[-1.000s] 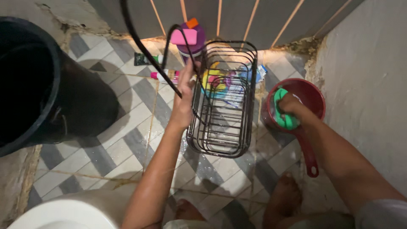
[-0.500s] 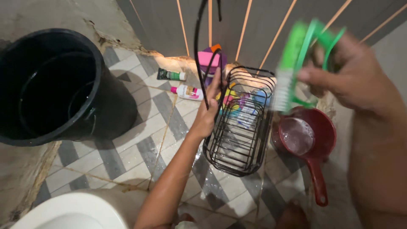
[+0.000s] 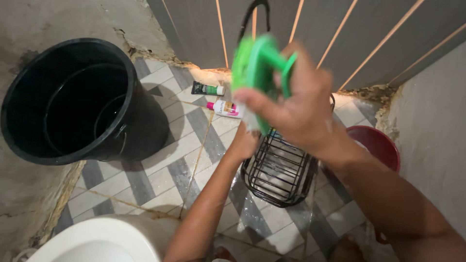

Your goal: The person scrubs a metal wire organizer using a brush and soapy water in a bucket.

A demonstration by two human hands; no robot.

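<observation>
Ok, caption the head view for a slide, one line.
Right hand lifts a green scrub brush above a black wire basket steadied by the left hand on wet tiles.

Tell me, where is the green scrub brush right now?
The green scrub brush is held up in the right hand, near the top middle of the head view, above the black wire basket that the left hand grips.

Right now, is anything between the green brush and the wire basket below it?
Nothing visible. The right hand holds the green brush up in open air above the black wire basket; the left hand grips the basket's near edge, off to the side.
</observation>
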